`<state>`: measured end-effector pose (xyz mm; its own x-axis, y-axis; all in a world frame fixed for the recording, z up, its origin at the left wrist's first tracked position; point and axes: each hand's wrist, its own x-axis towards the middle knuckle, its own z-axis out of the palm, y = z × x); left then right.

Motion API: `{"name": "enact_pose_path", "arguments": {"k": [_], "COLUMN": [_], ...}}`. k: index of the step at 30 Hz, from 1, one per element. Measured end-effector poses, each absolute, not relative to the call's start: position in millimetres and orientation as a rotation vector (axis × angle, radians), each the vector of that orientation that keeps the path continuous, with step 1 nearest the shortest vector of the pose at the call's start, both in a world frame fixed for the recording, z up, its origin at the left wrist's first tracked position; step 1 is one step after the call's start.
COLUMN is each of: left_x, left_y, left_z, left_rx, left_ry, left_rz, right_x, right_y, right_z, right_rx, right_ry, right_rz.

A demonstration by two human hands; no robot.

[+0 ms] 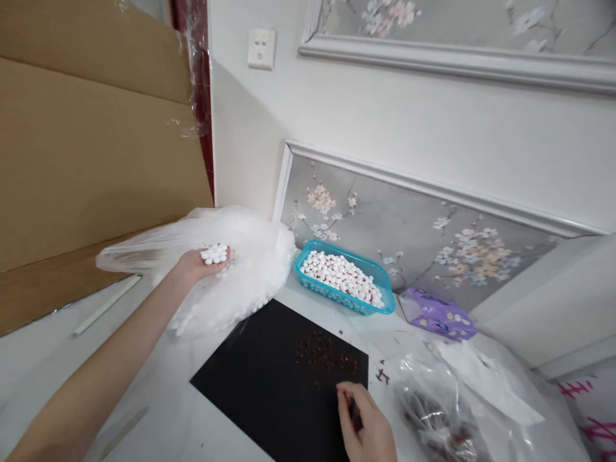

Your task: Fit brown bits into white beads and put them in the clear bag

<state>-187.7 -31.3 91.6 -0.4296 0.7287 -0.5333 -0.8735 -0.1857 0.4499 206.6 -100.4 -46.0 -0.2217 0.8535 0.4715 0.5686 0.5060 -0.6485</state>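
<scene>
A heap of small white balls (214, 254) rests on my left hand (195, 264), which is cupped palm up beside a large translucent bag (250, 256) of white pieces. My right hand (366, 423) is over the right edge of a black mat (269, 378), its thumb and index fingertip pressed together; whatever they pinch is too small to make out. Small dark brown pieces (322, 351) lie scattered on the mat just beyond that hand. Behind the mat stands a turquoise basket (385, 282) filled with white balls (341, 273) showing brown bits between them.
A purple packet (440, 314) leans by the wall right of the basket. Nearer sits a clear plastic bag (437, 410) with dark contents, beside white sheeting (495, 378). Large cardboard (96, 141) stands at the left, with a pale strip (108, 305) on the white tabletop (29, 378).
</scene>
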Motion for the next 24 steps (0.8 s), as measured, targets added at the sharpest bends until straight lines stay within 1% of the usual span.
{"name": "enact_pose_path", "arguments": {"k": [6,13,24], "left_x": [-184,-172,-114], "left_y": [-33,-31,-32], "left_z": [97,114,141], "left_rx": [-0.246,-0.210,-0.161], "left_ry": [0.853,0.833,0.763], "left_rz": [1.829,1.837,1.760], "right_x": [209,209,209], "right_y": [-101,-101,-101], "right_z": [-47,-48,-46], "right_rx": [-1.169,-1.166,-1.164], "right_ry": [-1.943,-1.962,-1.959], "right_rz": [0.451,0.478,0.468]}}
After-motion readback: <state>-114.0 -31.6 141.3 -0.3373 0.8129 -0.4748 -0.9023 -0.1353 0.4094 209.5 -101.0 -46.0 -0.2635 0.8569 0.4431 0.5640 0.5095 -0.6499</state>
